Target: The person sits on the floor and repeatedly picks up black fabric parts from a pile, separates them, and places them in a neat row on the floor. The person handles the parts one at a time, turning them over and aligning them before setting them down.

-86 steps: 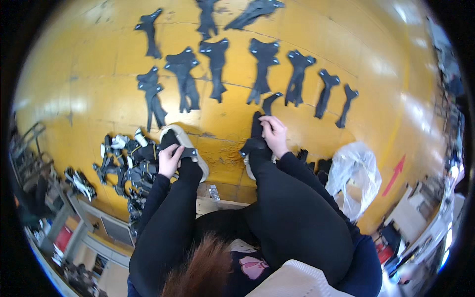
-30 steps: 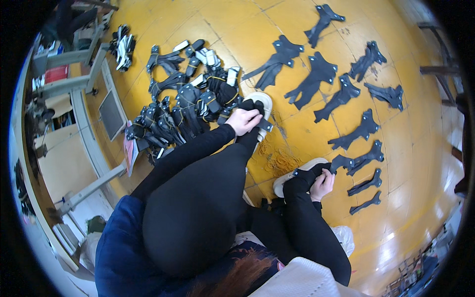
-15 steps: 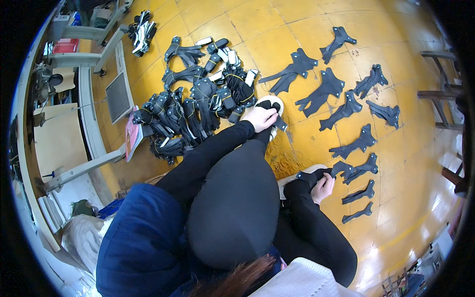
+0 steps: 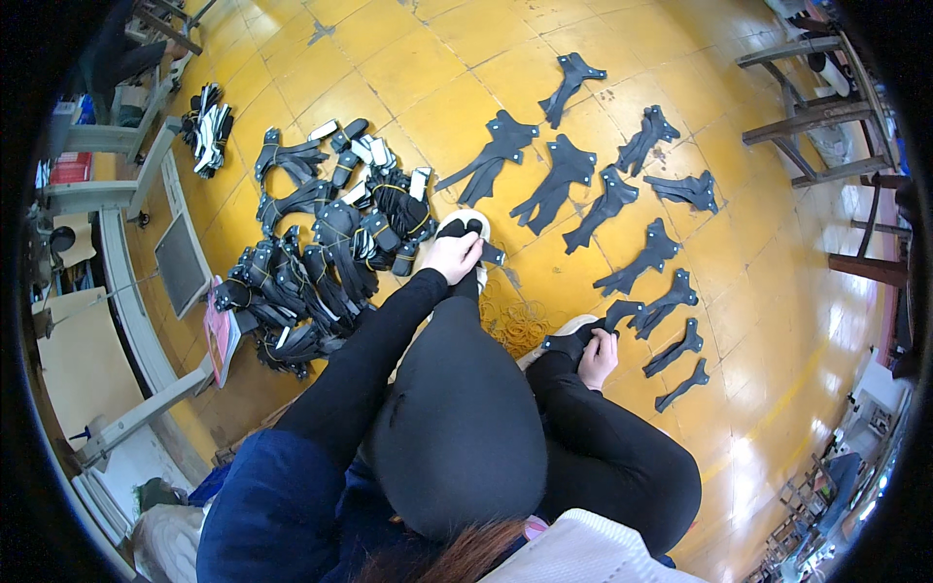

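My left hand (image 4: pixel 452 257) is bent over my left shoe (image 4: pixel 466 222), its fingers closed. Beside its fingertips a black fabric piece with a metal snap (image 4: pixel 493 255) sticks out; most of it is hidden. My right hand (image 4: pixel 599 360) is closed next to my right shoe (image 4: pixel 571 328), and a black fabric strap piece (image 4: pixel 623 312) juts out past its fingers. Between my feet lies a heap of thin yellow rubber bands (image 4: pixel 515 323). To the right, several forked black strap pieces (image 4: pixel 645 258) with snaps are laid out apart on the floor.
Banded bundles of black straps (image 4: pixel 326 262) are piled left of my left foot. A smaller black-and-white bundle (image 4: pixel 207 131) lies farther off. A metal frame table (image 4: pixel 126 282) borders the left side. Wooden stools (image 4: pixel 816 121) stand at the far right on the yellow tiled floor (image 4: pixel 437 68).
The view has swung to the right, so the floor, piles and both hands appear farther left. Both hands stay beside the shoes with little visible change.
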### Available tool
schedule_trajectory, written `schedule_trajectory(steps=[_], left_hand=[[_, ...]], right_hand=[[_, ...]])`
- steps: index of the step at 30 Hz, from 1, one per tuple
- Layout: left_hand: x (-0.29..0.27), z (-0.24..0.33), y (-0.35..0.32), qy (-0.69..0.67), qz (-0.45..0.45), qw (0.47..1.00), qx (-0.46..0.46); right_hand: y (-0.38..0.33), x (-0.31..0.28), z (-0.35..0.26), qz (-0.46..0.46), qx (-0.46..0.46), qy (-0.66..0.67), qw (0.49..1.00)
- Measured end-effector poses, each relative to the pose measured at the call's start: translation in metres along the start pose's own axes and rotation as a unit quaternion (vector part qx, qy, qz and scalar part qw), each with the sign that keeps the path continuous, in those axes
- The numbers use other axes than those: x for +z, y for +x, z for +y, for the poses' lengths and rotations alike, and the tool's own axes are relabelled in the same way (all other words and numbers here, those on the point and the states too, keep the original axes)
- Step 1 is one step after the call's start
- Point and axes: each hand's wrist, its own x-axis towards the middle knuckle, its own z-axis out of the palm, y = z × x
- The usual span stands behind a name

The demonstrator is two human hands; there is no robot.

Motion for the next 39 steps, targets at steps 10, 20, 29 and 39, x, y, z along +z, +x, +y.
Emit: schedule_trajectory(steps=[10, 20, 29, 39], left_hand=[[0.003, -0.006, 0.0, 0.001, -0.018, 1.0, -0.024], [0.008, -0.013, 0.001, -0.005, -0.019, 0.999, -0.034], [0.01, -0.015, 0.0, 0.004, -0.018, 0.999, -0.039], [0.007, -0.013, 0.001, 0.008, 0.005, 1.0, -0.004]], right_hand=[[-0.001, 0.001, 0.003, -0.007, 0.011, 0.003, 1.0], [0.001, 0.0, 0.001, -0.005, 0.012, 0.002, 1.0], [0.003, 0.0, -0.001, 0.007, -0.017, -0.006, 1.0], [0.002, 0.0, -0.002, 0.001, -0.009, 0.005, 1.0]])
